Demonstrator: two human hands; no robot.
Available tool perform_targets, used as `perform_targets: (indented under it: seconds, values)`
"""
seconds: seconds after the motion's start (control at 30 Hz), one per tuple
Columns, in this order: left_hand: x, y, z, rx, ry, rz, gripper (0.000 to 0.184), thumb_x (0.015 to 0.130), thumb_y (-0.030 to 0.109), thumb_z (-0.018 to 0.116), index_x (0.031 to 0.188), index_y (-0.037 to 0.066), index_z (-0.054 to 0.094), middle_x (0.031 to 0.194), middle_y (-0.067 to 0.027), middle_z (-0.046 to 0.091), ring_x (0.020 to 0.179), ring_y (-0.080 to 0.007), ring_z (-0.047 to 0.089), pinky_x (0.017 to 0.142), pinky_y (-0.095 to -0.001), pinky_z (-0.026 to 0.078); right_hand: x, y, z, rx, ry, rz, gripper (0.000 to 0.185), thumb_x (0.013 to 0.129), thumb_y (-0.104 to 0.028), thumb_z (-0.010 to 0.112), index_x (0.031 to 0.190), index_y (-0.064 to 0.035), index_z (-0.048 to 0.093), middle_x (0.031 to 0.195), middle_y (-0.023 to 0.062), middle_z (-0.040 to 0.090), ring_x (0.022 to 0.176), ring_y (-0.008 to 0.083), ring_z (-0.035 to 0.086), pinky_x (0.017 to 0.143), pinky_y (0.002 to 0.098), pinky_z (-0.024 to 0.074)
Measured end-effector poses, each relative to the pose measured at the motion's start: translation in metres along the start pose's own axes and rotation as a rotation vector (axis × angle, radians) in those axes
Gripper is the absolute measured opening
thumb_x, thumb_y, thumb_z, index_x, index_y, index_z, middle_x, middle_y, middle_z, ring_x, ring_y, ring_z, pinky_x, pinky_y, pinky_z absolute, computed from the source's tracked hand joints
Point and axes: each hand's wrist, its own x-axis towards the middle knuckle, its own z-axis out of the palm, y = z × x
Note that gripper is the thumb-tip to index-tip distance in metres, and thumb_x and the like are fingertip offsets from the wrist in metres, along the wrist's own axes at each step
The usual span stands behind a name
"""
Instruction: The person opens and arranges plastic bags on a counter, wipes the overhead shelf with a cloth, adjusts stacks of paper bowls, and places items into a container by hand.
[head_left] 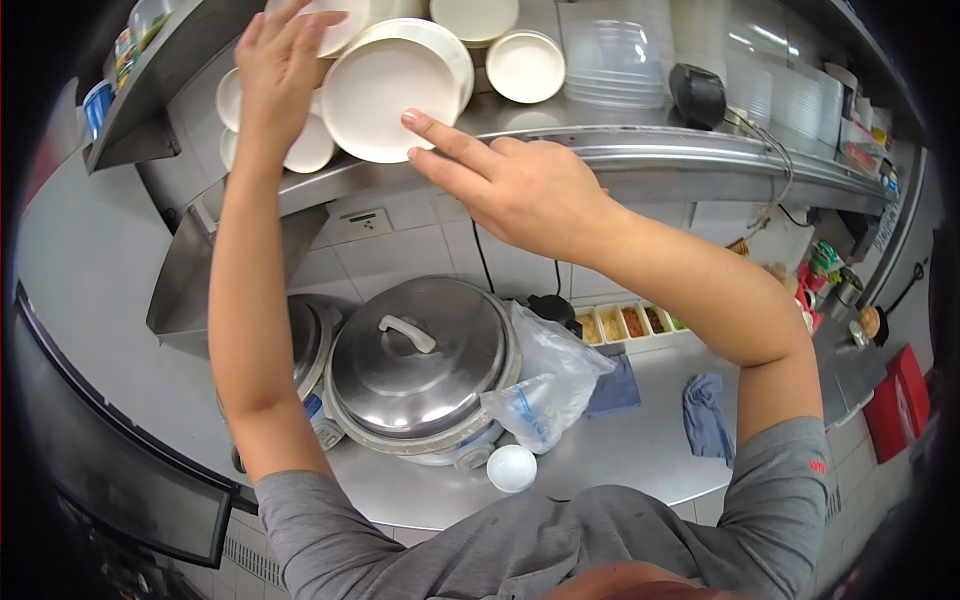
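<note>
My left hand (280, 62) is raised to the shelf at the upper left. Its fingers are spread beside stacked white round bowls, next to a white bowl (345, 30). My right hand (525, 185) reaches in from the right with two fingers stretched out; their tips lie at the lower right edge of a large white round bowl (388, 98) that faces me. The remaining fingers of that hand are partly hidden. A smaller white bowl (526, 66) stands on the shelf to the right of the large one.
Clear plastic containers (615, 60) and a black device (698, 95) sit along the shelf (640, 150). Below are a lidded metal cooker (420, 360), a plastic bag (550, 380), a small white cup (512, 468), ingredient trays (632, 322) and blue cloths (708, 415).
</note>
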Motion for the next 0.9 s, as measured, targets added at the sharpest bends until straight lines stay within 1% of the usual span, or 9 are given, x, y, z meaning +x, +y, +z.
perform_targets:
  seconds: [0.07, 0.13, 0.2, 0.27, 0.33, 0.47, 0.57, 0.73, 0.9]
  values:
    - [0.008, 0.0, -0.007, -0.147, -0.077, 0.083, 0.037, 0.105, 0.028, 0.047, 0.121, 0.005, 0.07, 0.135, -0.0149, 0.062, 0.129, -0.0265, 0.052, 0.116, -0.047, 0.033, -0.021, 0.001, -0.009, 0.02, 0.117, -0.11, 0.051, 0.073, -0.009, 0.069, 0.124, -0.014, 0.062, 0.152, 0.0038, 0.049, 0.058, 0.012, 0.055, 0.047, 0.0261, 0.0456]
    - [0.005, 0.011, -0.01, -0.101, -0.046, 0.076, 0.043, 0.107, 0.024, 0.038, 0.11, 0.001, 0.075, 0.136, -0.0184, 0.062, 0.124, -0.0291, 0.057, 0.118, -0.0436, 0.029, -0.049, -0.003, -0.025, 0.022, 0.104, -0.117, 0.047, 0.073, -0.01, 0.069, 0.119, -0.0133, 0.064, 0.15, 0.0087, 0.051, 0.056, 0.0099, 0.053, 0.047, 0.025, 0.0439]
    - [0.005, 0.002, -0.013, -0.199, 0.011, 0.068, 0.028, 0.101, 0.024, 0.054, 0.113, 0.005, 0.072, 0.119, -0.0143, 0.068, 0.12, -0.0262, 0.058, 0.106, -0.041, 0.043, -0.078, -0.006, -0.041, 0.127, 0.096, -0.133, 0.036, 0.071, -0.011, 0.07, 0.107, -0.012, 0.068, 0.138, 0.008, 0.062, 0.056, 0.0079, 0.051, 0.046, 0.0233, 0.0401]
    - [0.01, 0.036, -0.023, -0.397, 0.193, -0.086, 0.036, 0.104, 0.022, 0.048, 0.095, 0.002, 0.077, 0.108, -0.0142, 0.072, 0.115, -0.0254, 0.06, 0.107, -0.0368, 0.04, -0.105, -0.007, -0.065, 0.105, 0.092, -0.179, 0.03, 0.071, -0.011, 0.07, 0.101, -0.0111, 0.069, 0.126, 0.0067, 0.067, 0.056, 0.0075, 0.05, 0.046, 0.0226, 0.0377]
    - [0.025, 0.072, -0.036, -0.239, 0.227, 0.058, 0.03, 0.103, 0.022, 0.052, 0.101, 0.005, 0.076, 0.109, -0.0104, 0.072, 0.104, -0.0263, 0.064, 0.1, -0.0359, 0.043, -0.125, 0.005, -0.082, 0.085, 0.091, -0.224, 0.024, 0.07, -0.011, 0.07, 0.094, -0.0103, 0.069, 0.115, 0.0054, 0.071, 0.056, 0.0071, 0.049, 0.046, 0.0219, 0.0354]
    - [0.059, 0.213, -0.012, -0.382, 0.07, 0.254, 0.023, 0.096, 0.014, 0.061, 0.113, 0.002, 0.07, 0.108, -0.0079, 0.072, 0.1, -0.024, 0.066, 0.09, -0.0354, 0.05, -0.158, 0.033, -0.113, 0.186, 0.166, -0.281, 0.017, 0.071, -0.013, 0.07, 0.087, -0.0097, 0.068, 0.091, 0.0022, 0.069, 0.057, 0.0082, 0.048, 0.046, 0.0222, 0.0309]
    - [0.09, 0.314, 0.002, -0.3, -0.208, 0.322, 0.022, 0.094, 0.027, 0.059, 0.096, 0.008, 0.069, 0.104, -0.0096, 0.068, 0.104, -0.0312, 0.058, 0.098, -0.0466, 0.041, -0.186, 0.051, -0.137, 0.338, 0.104, -0.376, 0.015, 0.072, -0.014, 0.069, 0.086, -0.0105, 0.067, 0.087, 0.0002, 0.067, 0.059, 0.0075, 0.049, 0.047, 0.0224, 0.0303]
    - [0.149, 0.398, 0.117, -0.243, -0.562, 0.078, 0.035, 0.094, 0.036, 0.059, 0.092, 0.003, 0.071, 0.096, -0.0201, 0.071, 0.095, -0.0392, 0.066, 0.08, -0.0489, 0.052, -0.268, 0.067, -0.177, 0.566, 0.111, -0.402, 0.013, 0.075, -0.016, 0.067, 0.087, -0.0108, 0.066, 0.085, -0.0024, 0.064, 0.06, 0.0064, 0.049, 0.049, 0.0214, 0.0303]
    - [0.187, 0.442, 0.199, 0.086, -0.943, -0.017, 0.047, 0.093, 0.047, 0.06, 0.095, 0.002, 0.075, 0.099, -0.0226, 0.072, 0.098, -0.0373, 0.069, 0.083, -0.0467, 0.054, -0.367, 0.124, -0.218, 0.627, -0.025, -0.19, 0.017, 0.071, -0.019, 0.068, 0.086, -0.0124, 0.064, 0.077, -0.004, 0.056, 0.063, 0.0096, 0.052, 0.048, 0.024, 0.0388]
